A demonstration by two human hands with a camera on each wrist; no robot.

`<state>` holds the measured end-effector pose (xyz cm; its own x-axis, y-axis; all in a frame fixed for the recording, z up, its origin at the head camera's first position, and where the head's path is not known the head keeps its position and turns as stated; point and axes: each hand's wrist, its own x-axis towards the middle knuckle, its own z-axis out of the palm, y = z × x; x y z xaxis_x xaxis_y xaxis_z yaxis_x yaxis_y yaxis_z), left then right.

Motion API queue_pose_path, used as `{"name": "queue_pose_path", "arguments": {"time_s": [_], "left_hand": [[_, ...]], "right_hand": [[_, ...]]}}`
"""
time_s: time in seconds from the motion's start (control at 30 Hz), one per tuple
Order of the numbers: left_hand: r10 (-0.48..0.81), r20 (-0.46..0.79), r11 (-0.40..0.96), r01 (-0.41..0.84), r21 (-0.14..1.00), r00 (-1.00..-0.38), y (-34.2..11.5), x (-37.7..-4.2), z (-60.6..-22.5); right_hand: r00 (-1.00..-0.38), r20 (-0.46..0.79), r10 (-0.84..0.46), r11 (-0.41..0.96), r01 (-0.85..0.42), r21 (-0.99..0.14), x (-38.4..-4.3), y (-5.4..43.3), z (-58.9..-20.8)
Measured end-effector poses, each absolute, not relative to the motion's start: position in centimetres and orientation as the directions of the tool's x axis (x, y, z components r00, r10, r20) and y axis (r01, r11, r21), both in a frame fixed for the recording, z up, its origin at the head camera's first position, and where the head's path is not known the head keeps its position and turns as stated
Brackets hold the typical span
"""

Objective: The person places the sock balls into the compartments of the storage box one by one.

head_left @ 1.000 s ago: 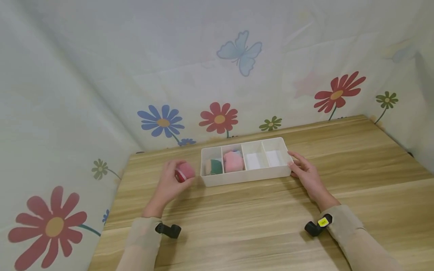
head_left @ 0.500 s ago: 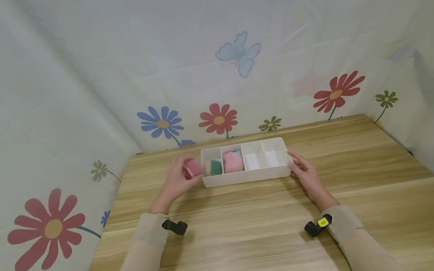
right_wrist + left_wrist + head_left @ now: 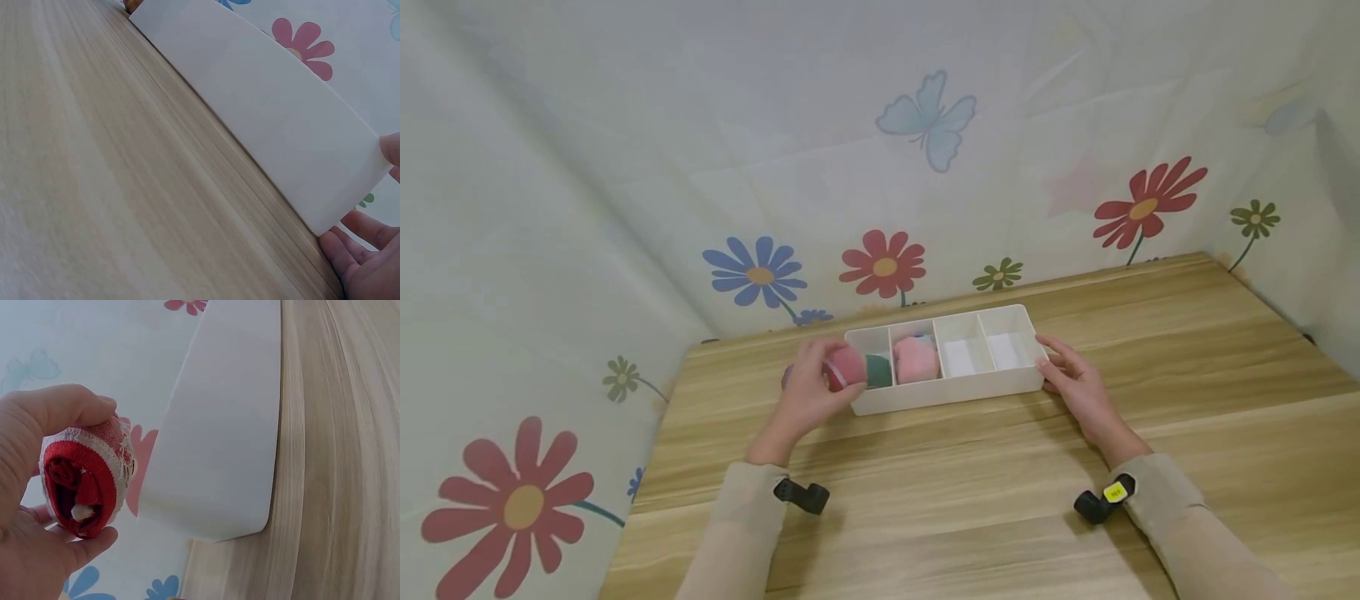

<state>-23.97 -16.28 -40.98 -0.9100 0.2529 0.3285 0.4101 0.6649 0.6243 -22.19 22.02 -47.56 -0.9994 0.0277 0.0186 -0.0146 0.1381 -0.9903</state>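
Note:
My left hand [image 3: 811, 392] grips a rolled-up sock [image 3: 84, 478], red and pink with a white band, between thumb and fingertips. In the head view this sock overlaps the left end of a long white divided box [image 3: 955, 387], beside its rim. The leftmost compartment has a green and beige rolled sock [image 3: 877, 372], now partly covered by the held one. A pink rolled bundle [image 3: 917, 359] fills the second compartment; the two on the right show bare white bottoms. At the box's right end, my right hand [image 3: 1078, 390] holds the corner, thumb at the rim and fingers low against the end.
A purple thing [image 3: 787, 377] peeks out behind my left hand on the wood-grain table [image 3: 955, 500]. Flower-printed white cloth [image 3: 820, 167] rises behind the table and along both sides. Each wrist wears a black camera [image 3: 805, 496].
My left hand has moved right with the rolled-up sock, from beside the box to its left rim, uncovering the purple thing. My right hand and the box have stayed put.

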Motion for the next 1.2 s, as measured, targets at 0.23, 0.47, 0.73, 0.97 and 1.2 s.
{"name": "queue_pose_path", "arguments": {"time_s": [0.23, 0.47, 0.73, 0.97, 1.2], "left_hand": [[0.299, 0.367, 0.654, 0.470, 0.593, -0.881, -15.3, -24.5, -41.1], [0.331, 0.379, 0.622, 0.502, 0.601, -0.864, -14.4, -24.9, -41.2], [0.360, 0.363, 0.614, 0.511, 0.602, -0.860, -13.2, -25.0, -40.9], [0.364, 0.351, 0.599, 0.505, 0.621, -0.863, -12.1, -25.2, -41.0], [0.374, 0.361, 0.589, 0.520, 0.619, -0.854, -11.1, -25.5, -41.1]], "right_hand": [[-0.999, 0.019, 0.028, 0.144, -0.015, -0.989, -22.2, 22.0, -47.6], [-0.999, 0.021, 0.032, 0.143, -0.016, -0.990, -22.2, 22.0, -47.6], [-0.999, 0.024, 0.031, 0.138, -0.020, -0.990, -22.3, 22.0, -47.6], [-0.999, 0.036, 0.031, 0.136, -0.031, -0.990, -22.3, 21.9, -47.7], [-0.999, 0.033, 0.033, 0.139, -0.028, -0.990, -22.3, 21.9, -47.7]]}}
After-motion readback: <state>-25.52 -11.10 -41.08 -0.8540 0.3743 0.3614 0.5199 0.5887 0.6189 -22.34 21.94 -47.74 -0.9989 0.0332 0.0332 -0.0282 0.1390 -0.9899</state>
